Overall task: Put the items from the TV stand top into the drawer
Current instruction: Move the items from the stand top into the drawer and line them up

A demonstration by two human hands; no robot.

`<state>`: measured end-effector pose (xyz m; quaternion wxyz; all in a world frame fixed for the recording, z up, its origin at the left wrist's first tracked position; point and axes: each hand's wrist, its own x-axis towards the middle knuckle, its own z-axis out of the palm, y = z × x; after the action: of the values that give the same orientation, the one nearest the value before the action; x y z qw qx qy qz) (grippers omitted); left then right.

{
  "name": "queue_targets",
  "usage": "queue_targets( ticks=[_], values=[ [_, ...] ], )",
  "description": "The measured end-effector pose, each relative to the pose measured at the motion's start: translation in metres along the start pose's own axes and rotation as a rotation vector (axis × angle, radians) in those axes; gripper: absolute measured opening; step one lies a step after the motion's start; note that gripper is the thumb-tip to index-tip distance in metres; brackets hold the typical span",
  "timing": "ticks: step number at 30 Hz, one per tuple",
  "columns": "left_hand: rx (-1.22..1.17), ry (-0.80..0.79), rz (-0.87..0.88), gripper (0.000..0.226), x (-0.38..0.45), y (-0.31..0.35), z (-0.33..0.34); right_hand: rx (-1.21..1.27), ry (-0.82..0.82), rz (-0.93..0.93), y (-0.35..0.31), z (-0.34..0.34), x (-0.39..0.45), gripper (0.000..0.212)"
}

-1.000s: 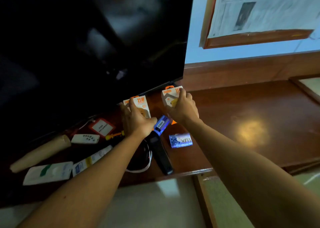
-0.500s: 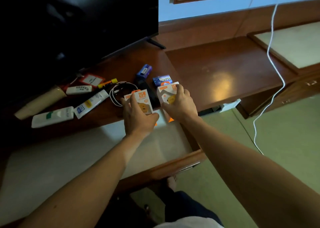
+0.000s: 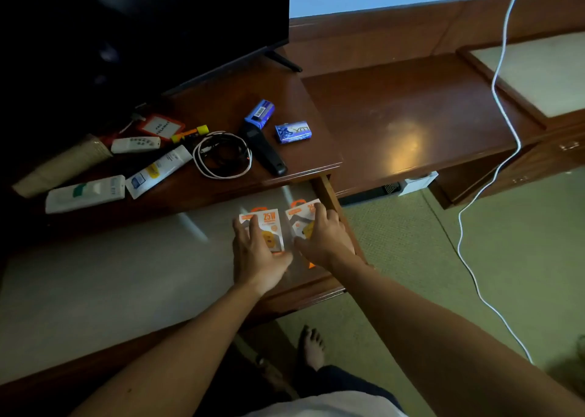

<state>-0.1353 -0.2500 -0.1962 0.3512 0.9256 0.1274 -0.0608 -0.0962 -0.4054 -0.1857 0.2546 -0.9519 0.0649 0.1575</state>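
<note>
Two white-and-orange charger boxes sit at the right end of the open drawer. My left hand rests on the left charger box, marked 25W. My right hand covers the right charger box, close to the drawer's right wall. Both boxes appear to lie on the pale drawer bottom with my fingers still around them. On the TV stand top lie a coiled cable, a black remote, a blue box, a blue packet, white tubes and a white remote.
A TV stands over the back of the stand. To the right is a lower wooden shelf. A white cord hangs down across it to the green floor. My bare foot is beneath the drawer front.
Both hands carried the two charger boxes from the stand top, near the TV base, down into the open drawer. The view has tilted downward.
</note>
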Motion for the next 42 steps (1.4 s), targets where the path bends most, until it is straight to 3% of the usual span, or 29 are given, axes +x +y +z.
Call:
queue_targets(
  ticks=[4,9,12,16,19,24,37,42],
  values=[
    [0.048,-0.139,-0.096,0.11,0.014,-0.014,0.014,-0.033,-0.085,0.055,0.012,0.018,0.008,0.077],
    [0.073,-0.274,-0.167,0.118,0.022,-0.035,0.022,-0.079,-0.183,0.1,0.024,0.033,0.012,0.097],
    [0.072,-0.249,-0.183,0.109,0.024,-0.042,0.024,-0.132,-0.187,0.086,0.028,0.035,0.012,0.099],
    [0.079,-0.185,-0.258,0.084,0.03,-0.043,0.021,-0.262,-0.063,-0.036,0.027,0.034,0.014,0.08],
    [0.071,-0.233,-0.284,0.089,0.032,-0.04,0.02,-0.432,-0.091,-0.226,0.028,0.035,0.017,0.073],
    [-0.039,-0.346,-0.213,0.092,0.025,-0.026,0.031,-0.634,-0.055,-0.325,0.037,0.023,0.026,0.067],
    [0.058,-0.435,-0.239,0.102,0.033,-0.003,0.038,-0.669,-0.114,-0.367,0.039,0.01,0.032,0.061],
    [0.186,-0.299,-0.141,0.089,0.026,0.013,0.023,-0.455,-0.099,-0.36,0.028,-0.003,0.033,0.054]
  ],
)
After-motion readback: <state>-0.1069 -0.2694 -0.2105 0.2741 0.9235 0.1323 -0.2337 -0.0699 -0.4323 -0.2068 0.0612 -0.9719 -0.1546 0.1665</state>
